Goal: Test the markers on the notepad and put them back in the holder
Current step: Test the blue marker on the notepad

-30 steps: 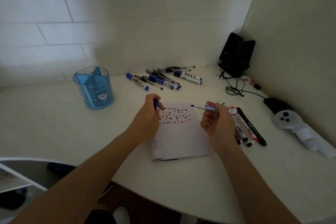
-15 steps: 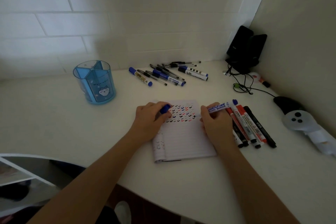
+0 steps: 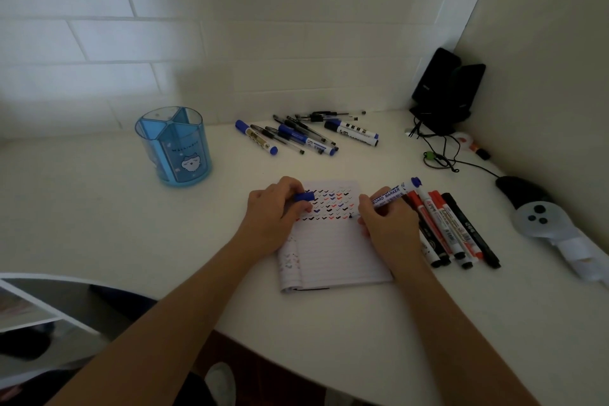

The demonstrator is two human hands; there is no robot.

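Observation:
A lined notepad [image 3: 333, 250] lies open on the white desk, its top rows filled with black, red and blue tick marks. My right hand [image 3: 389, 224] grips a blue whiteboard marker [image 3: 397, 193] with its tip down on the pad's right edge. My left hand [image 3: 273, 214] rests on the pad's left side and pinches the marker's blue cap [image 3: 304, 197]. The blue see-through holder [image 3: 174, 145] stands at the back left, apart from both hands. Several red and black markers [image 3: 451, 227] lie just right of the pad.
A pile of blue markers and pens [image 3: 303, 133] lies by the back wall. Black speakers [image 3: 445, 89] with cables sit in the right corner. A black mouse [image 3: 520, 189] and a white controller [image 3: 540, 217] lie along the right wall. The desk's curved front edge runs below my forearms.
My right hand turned the marker from level in the air to tip-down on the pad. My left hand came down with the cap onto the pad's left side.

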